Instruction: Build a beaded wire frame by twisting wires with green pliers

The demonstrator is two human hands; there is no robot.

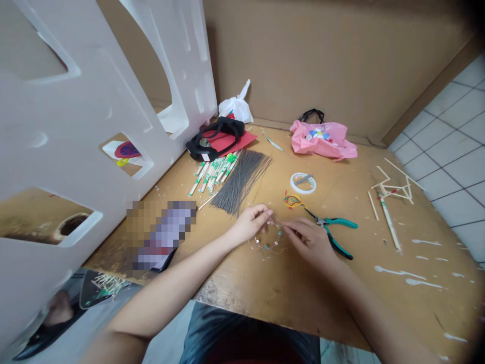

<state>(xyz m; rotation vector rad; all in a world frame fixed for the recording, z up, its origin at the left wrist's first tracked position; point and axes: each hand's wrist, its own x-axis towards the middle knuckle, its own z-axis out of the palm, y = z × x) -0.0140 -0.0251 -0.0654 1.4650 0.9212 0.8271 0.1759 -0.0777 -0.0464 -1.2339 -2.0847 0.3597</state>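
A thin wire ring with several clear and blue beads (265,247) hangs between my two hands over the wooden table. My left hand (253,222) pinches its upper left part, close to a pinkish bead. From the other side, my right hand (308,240) closes thumb and fingers on the fine wire near the ring's upper right. Loose wire loops spread around the beads. Teal-handled pliers (335,230) lie with jaws apart just beyond my right hand. A tangle of yellow, red and green cord (293,200) rests behind that hand.
Grey wire lengths (242,182) lie beside wrapped chopsticks (215,172) and a black head strap (217,139). A white tape ring (303,183), a pink bag (324,141) and a stick frame (394,192) lie farther back and right. A white plastic barrier (125,65) stands left, near a phone (164,260).
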